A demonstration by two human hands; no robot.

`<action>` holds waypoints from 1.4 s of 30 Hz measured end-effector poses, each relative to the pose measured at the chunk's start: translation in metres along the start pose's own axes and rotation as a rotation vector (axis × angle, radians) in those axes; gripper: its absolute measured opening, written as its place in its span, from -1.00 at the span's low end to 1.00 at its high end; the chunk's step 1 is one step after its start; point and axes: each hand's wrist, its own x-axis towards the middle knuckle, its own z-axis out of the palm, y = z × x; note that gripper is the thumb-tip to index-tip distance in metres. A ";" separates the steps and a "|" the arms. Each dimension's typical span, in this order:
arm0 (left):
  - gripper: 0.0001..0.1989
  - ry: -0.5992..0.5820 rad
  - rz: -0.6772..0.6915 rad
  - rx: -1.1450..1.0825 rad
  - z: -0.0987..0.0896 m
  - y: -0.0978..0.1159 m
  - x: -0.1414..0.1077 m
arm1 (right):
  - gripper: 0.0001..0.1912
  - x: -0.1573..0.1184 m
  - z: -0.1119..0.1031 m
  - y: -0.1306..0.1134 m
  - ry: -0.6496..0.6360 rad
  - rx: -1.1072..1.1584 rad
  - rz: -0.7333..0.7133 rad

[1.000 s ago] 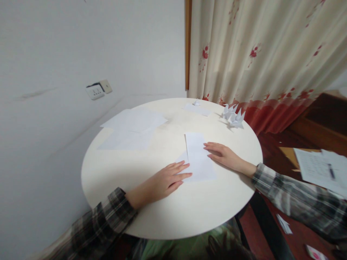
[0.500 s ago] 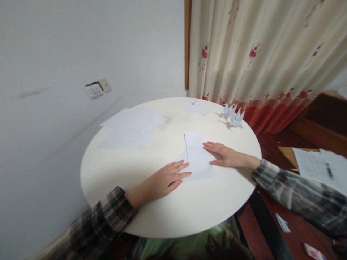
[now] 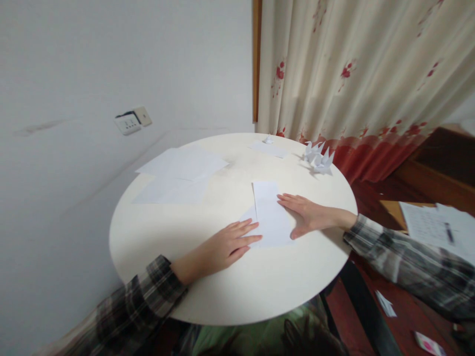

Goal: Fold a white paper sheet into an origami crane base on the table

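A folded sheet of white paper point(image 3: 272, 222) lies on the round white table point(image 3: 218, 291) in front of me. Its narrow upper part points away from me, and the lower part is wider. My left hand point(image 3: 233, 242) rests on its left side, fingers stretched out and apart. On the right edge lies my right hand point(image 3: 306, 213), with its fingers extended and the thumb spread toward the paper's lower right corner. Neither hand grips anything.
Several white sheets point(image 3: 178, 168) lie at the table's left back. Folded paper cranes point(image 3: 319, 160) stand near the right back edge. A small folded paper piece point(image 3: 268, 140) sits by a loose sheet point(image 3: 272, 150) at the back. Written papers point(image 3: 426, 225) lie beyond the table.
My right thumb has spread downward along the paper's right edge, toward the lower corner. My left hand and the folded paper have stayed in place.
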 end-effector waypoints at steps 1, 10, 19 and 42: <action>-0.62 0.002 0.002 -0.004 0.000 0.000 0.000 | 0.11 0.000 0.000 -0.001 -0.013 -0.006 0.006; -0.61 -0.011 -0.012 0.003 0.001 0.000 -0.001 | 0.29 0.000 -0.004 -0.007 -0.094 -0.011 0.053; -0.61 -0.013 -0.020 0.026 -0.001 0.002 -0.002 | -0.38 0.001 0.024 -0.027 0.200 -0.123 -0.120; -0.62 0.010 -0.004 0.024 -0.002 0.003 -0.005 | -0.41 0.015 0.025 -0.045 0.148 -0.055 -0.241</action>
